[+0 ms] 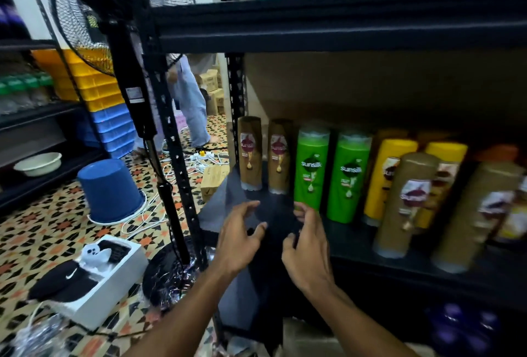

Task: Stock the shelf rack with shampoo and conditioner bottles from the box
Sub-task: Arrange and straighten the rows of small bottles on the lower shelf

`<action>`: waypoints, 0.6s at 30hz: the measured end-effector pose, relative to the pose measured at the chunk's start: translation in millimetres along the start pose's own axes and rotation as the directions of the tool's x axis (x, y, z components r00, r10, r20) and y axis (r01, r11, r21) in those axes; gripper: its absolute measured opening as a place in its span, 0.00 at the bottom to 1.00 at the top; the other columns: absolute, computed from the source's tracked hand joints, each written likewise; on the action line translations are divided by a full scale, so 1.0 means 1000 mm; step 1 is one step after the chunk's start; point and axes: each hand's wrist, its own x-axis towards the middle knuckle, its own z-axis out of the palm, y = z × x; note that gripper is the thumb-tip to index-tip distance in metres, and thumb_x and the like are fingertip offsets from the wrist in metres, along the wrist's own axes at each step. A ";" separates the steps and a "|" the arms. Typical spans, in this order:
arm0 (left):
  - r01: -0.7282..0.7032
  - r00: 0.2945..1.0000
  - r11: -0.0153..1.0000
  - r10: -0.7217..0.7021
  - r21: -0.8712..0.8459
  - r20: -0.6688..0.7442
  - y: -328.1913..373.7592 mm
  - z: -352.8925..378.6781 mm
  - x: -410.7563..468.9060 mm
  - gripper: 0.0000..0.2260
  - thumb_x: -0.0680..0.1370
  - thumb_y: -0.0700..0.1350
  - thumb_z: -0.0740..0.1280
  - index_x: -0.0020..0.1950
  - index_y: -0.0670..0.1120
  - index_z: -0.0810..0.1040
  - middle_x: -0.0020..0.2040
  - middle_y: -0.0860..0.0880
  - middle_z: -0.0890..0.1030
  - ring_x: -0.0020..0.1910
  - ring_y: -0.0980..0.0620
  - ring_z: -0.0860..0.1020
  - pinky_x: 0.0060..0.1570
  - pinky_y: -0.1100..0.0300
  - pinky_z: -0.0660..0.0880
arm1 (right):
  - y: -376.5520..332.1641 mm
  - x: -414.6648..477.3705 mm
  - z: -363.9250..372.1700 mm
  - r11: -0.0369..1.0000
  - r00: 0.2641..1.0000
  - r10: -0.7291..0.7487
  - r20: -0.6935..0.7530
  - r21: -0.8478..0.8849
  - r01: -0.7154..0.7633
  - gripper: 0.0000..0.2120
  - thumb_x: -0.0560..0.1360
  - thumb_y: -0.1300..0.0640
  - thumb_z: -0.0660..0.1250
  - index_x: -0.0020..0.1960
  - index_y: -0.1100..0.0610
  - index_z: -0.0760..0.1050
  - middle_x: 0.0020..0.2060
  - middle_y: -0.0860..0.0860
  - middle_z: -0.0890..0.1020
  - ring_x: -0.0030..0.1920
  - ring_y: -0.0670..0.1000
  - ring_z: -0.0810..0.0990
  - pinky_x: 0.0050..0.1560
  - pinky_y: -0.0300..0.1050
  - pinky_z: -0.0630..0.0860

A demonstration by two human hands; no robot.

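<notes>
On the black shelf [273, 214] of the rack stand Sunsilk bottles: two brown ones [251, 154] at the back left, two green ones [312, 168] beside them, yellow ones [390, 180] further right, and larger brown ones [407, 202] at the front right. My left hand [239, 238] and my right hand [309, 245] hover over the bare left front part of the shelf, fingers loosely spread and holding nothing. The right hand's fingertips lie close to the left green bottle's base. The box is hidden from view.
A black pedestal fan [134, 77] stands left of the rack's corner post [174, 140]. On the patterned floor lie an upturned blue bucket [111, 188], a white box with a black cap [88, 277] and cables. A person stands in the background [191, 100]. Purple bottles [462, 328] sit below.
</notes>
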 end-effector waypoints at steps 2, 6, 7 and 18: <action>-0.051 0.999 0.999 0.051 -0.012 0.006 0.021 0.012 -0.011 0.20 0.77 0.46 0.74 0.68 0.52 0.76 0.64 0.57 0.78 0.65 0.60 0.74 0.62 0.65 0.69 | 0.003 -0.010 -0.031 0.998 0.998 -0.063 -0.017 -0.023 0.063 0.28 0.74 0.66 0.64 0.70 0.47 0.64 0.60 0.45 0.72 0.63 0.44 0.72 0.64 0.50 0.73; -0.114 0.993 0.992 0.115 -0.047 0.019 0.068 0.048 -0.025 0.19 0.76 0.48 0.75 0.66 0.53 0.77 0.62 0.56 0.80 0.64 0.56 0.76 0.65 0.51 0.74 | 0.017 -0.024 -0.090 0.990 0.986 -0.130 -0.103 -0.060 0.124 0.28 0.74 0.67 0.64 0.68 0.45 0.65 0.56 0.44 0.72 0.58 0.44 0.73 0.57 0.50 0.77; -0.122 0.992 0.992 0.123 -0.039 0.023 0.082 0.061 -0.028 0.19 0.76 0.50 0.75 0.66 0.55 0.77 0.62 0.57 0.80 0.64 0.55 0.76 0.66 0.49 0.73 | 0.023 -0.027 -0.107 0.990 0.980 -0.135 -0.143 -0.070 0.126 0.28 0.73 0.68 0.65 0.67 0.46 0.66 0.54 0.44 0.71 0.55 0.44 0.73 0.55 0.50 0.78; -0.063 0.994 0.980 0.078 -0.190 0.073 0.165 0.165 -0.044 0.37 0.69 0.54 0.80 0.72 0.57 0.65 0.65 0.57 0.77 0.62 0.58 0.75 0.62 0.54 0.75 | 0.098 -0.029 -0.215 0.983 0.831 0.040 -0.554 -0.129 -0.133 0.31 0.68 0.58 0.78 0.65 0.56 0.66 0.60 0.55 0.67 0.60 0.52 0.70 0.56 0.39 0.65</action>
